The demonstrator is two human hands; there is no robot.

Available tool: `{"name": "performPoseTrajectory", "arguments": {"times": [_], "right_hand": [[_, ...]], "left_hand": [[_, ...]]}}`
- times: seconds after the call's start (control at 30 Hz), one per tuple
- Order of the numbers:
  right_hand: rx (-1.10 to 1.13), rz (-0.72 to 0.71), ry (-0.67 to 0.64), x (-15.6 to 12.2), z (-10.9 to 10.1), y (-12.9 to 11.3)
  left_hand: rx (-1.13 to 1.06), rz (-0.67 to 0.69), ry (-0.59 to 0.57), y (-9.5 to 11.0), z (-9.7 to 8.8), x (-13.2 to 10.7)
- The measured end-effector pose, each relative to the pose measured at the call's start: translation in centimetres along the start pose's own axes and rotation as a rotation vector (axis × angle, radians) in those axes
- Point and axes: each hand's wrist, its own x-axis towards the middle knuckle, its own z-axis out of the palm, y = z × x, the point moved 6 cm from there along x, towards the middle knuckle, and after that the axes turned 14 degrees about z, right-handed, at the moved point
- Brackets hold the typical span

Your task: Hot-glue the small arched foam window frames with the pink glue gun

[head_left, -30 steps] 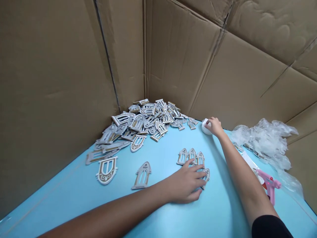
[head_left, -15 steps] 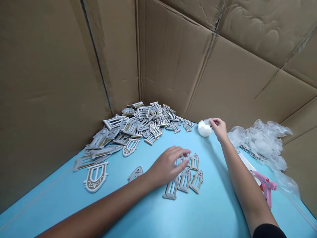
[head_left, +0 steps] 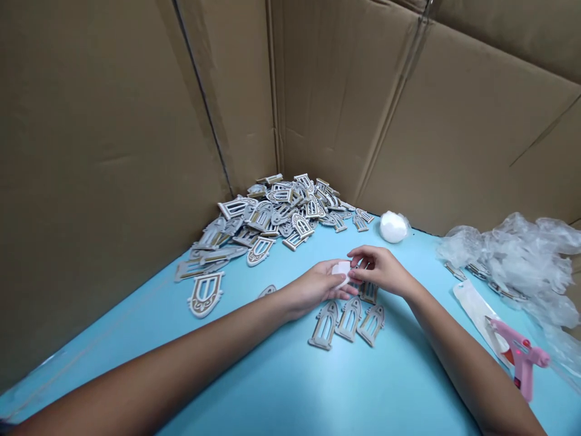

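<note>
Hands, two, both bare, near the middle of the light-blue smooth tabletop [head_left: 345, 393]. Left hand [head_left: 327, 283]: clamped on a small white flat piece [head_left: 341, 270], thumb on top, fingers beneath; whether it was single or stacked could not be told. Right hand [head_left: 373, 269]: just to its 3 o'clock, fingers bent, the thumb at the piece's edge; whether it gripped could not be told.

Grey-and-gold arched window-shaped plaques [head_left: 348, 319], three in full view: flat in a row at 6 o'clock from the hands, near one another. Behind them, at least one more similar plaque [head_left: 369, 293], partly hidden by the right hand.

Partly covered grey plaque [head_left: 267, 290], one: at 9 o'clock, behind the left forearm. Larger white-and-brown arched plaque [head_left: 205, 295], one: farther out at 9 o'clock.

Heap of mixed arched plaques [head_left: 261, 216], one: at 10 o'clock, against brown cardboard walls [head_left: 336, 91]; dozens, overlapping too much for an exact count.

Containers: a clear plastic wrapping with a rounded white mass [head_left: 393, 227] in it, one, at 1 o'clock; crumpled clear plastic sheeting [head_left: 512, 254] at 3 o'clock, with several plaques [head_left: 499, 284] at its edge, inside or underneath unclear.

Pink glue gun [head_left: 521, 357], one: at 4 o'clock, its nozzle over a long white flat packet [head_left: 472, 306].
</note>
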Motion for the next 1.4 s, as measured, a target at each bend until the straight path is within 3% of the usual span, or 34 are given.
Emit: {"name": "performPoseTrajectory", "arguments": {"times": [0.4,0.73,0.9,1.17,1.4], "right_hand": [[0.012,-0.035,-0.081,-1.0,1.2,-0.5],[-0.027,-0.103,0.146,-0.9,0.8,-0.4],[-0.249,-0.238,0.162,-1.8,1.6,-1.4],[-0.249,-0.121,0.172,-1.6,1.9,-0.5],[-0.156,-0.026,0.180,-1.0,3.1,1.0]], "left_hand": [[0.232,0.120,0.040,1.6,-1.9,0.3],[0.427,0.140,-0.126,3.3,-2.0,0.1],[0.534,0.158,-0.133,2.9,-2.2,0.2],[0.786,0.280,-0.028,3.4,-3.9,0.5],[0.932,0.291,-0.091,3.1,-4.2,0.9]]}}
